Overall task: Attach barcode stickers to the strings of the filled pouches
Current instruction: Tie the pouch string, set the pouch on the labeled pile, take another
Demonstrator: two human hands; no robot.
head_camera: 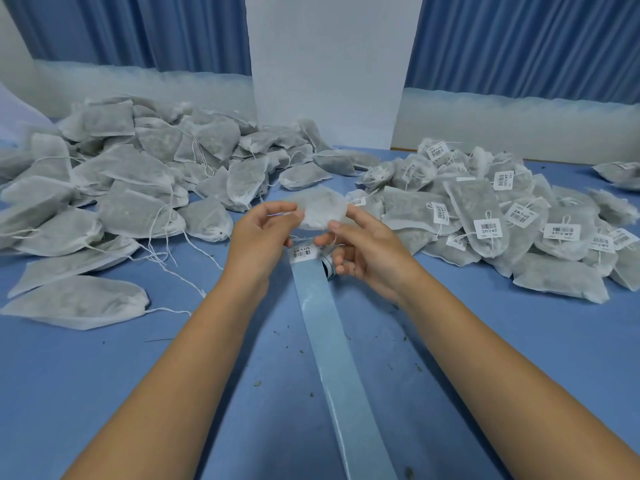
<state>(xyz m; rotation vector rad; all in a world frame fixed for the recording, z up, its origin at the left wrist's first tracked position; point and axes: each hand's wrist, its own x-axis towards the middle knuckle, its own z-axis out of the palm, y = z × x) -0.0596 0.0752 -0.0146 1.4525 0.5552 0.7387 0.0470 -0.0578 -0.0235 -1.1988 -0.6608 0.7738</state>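
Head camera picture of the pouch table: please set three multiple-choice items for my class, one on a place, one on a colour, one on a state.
1. Relative to the backing strip, the stickered pile lies: A to its right; B to its left; C on top of it.
2. The table is: A red; B blue; C green.
3. The centre pouch is: A lying flat; B in a box; C held by the left hand and right hand.

Answers: A, barcode stickers show only on the right pile; B, bare blue surface surrounds everything; C, fingers of both pinch its edges.
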